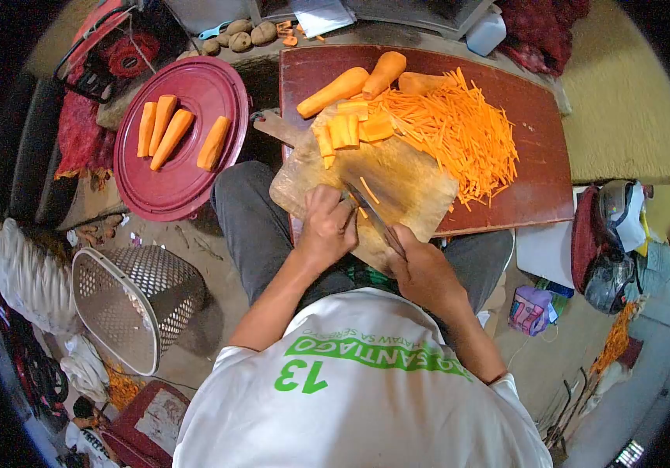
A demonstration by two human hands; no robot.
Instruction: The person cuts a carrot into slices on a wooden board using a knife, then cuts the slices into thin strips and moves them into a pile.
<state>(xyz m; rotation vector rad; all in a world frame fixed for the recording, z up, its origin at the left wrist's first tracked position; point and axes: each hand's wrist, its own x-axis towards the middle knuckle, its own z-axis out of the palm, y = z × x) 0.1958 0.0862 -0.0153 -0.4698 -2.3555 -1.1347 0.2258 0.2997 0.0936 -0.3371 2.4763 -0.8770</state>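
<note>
My right hand [432,273] grips a knife [386,232], its blade slanting over the wooden cutting board [413,191] toward my left hand. Curled fingers of my left hand [328,225] press down on the board beside the blade; whatever lies under them is hidden. A few thin carrot strips [368,189] lie close to the blade. Flat-cut carrot pieces [344,131] rest on the board's far part. Behind and to the right spreads a big heap of shredded carrot [459,132], partly on the board and partly on the red table [541,183].
Peeled carrots [335,92] lie at the table's far side. More carrots [171,139] sit on a round red lid [229,86] at left. Below it stands a perforated basket [148,300]. Potatoes [240,41] are at the back, and a white jug [487,33] stands beyond the table.
</note>
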